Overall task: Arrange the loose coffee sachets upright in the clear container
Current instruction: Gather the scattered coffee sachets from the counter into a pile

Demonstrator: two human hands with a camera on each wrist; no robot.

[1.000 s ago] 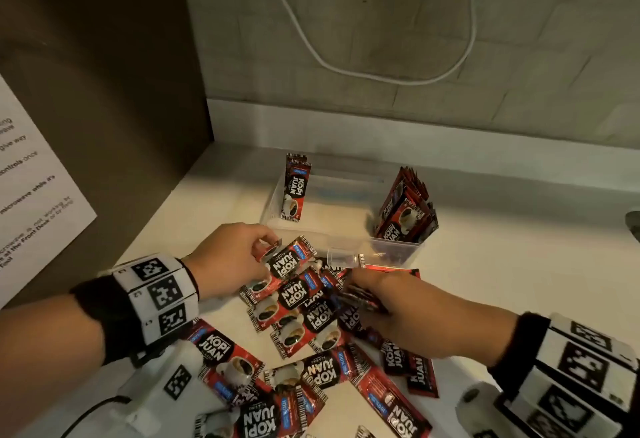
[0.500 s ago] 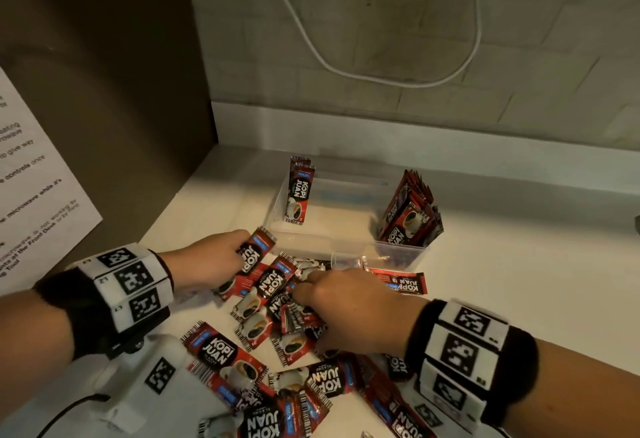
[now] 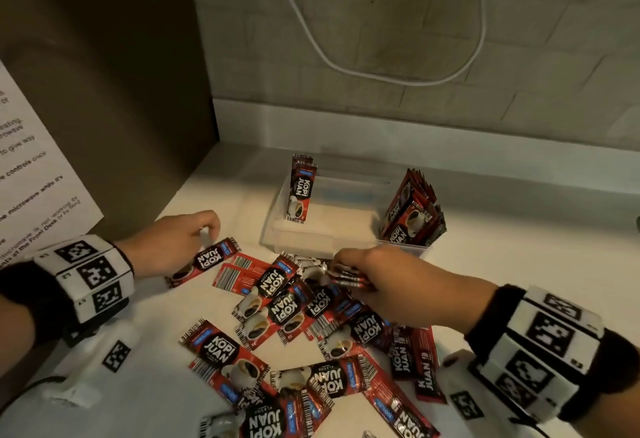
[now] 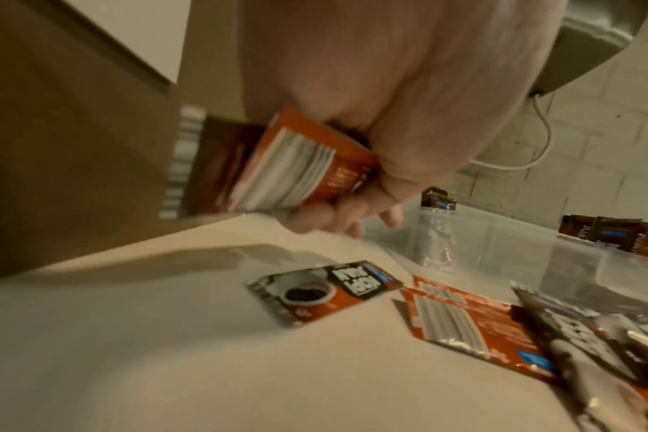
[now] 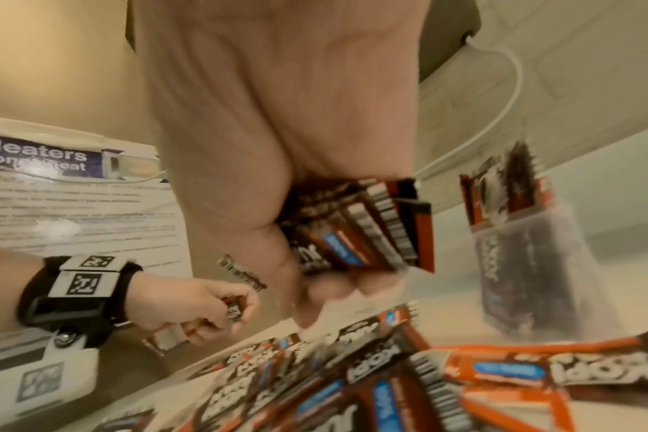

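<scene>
Loose red-and-black coffee sachets [image 3: 294,316] lie scattered over the white counter. Behind them stands the clear container [image 3: 325,243], with a couple of sachets [image 3: 300,193] upright at its left end and several more [image 3: 412,215] leaning at its right end. My left hand [image 3: 207,233] grips a couple of sachets [image 4: 278,169] left of the pile, low over the counter. A bundle of several sachets [image 5: 363,231] is held in my right hand [image 3: 337,266], just in front of the container's near wall. That bundle [image 3: 348,277] sticks out leftward from the fist.
A brown appliance side [image 3: 104,91] with a paper notice [image 3: 31,177] closes off the left. The tiled wall carries a white cable [image 3: 381,79] above a pale ledge [image 3: 415,136]. The counter [image 3: 519,247] continues to the right of the container.
My left hand has drawn its sachets leftward, away from the pile. My right hand has gathered sachets from the pile and lifted them toward the container's front.
</scene>
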